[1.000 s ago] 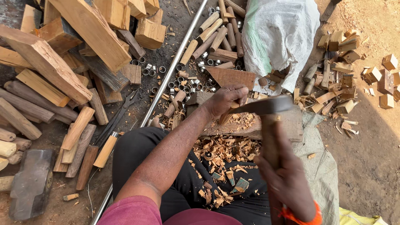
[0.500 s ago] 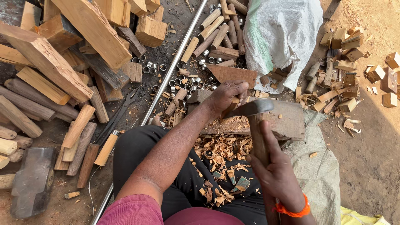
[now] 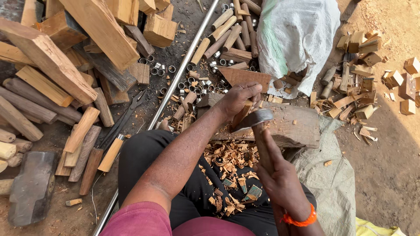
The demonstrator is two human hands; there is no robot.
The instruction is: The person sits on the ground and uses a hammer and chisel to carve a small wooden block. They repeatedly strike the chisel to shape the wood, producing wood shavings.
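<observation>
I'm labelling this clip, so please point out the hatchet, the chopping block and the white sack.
hatchet [image 3: 256,118], head view, on its metal head.
chopping block [image 3: 295,124], head view, on its bare top.
white sack [image 3: 297,35], head view, on its bulging middle.

The left hand [image 3: 236,101] steadies a small wooden piece [image 3: 243,112] on the chopping block [image 3: 293,124] while the right hand [image 3: 282,179] grips an adze [image 3: 258,119] whose blade meets it, shavings [image 3: 232,168] littering the lap below

Left hand [image 3: 236,99] fingers curled; right hand [image 3: 282,181] fisted.
</observation>
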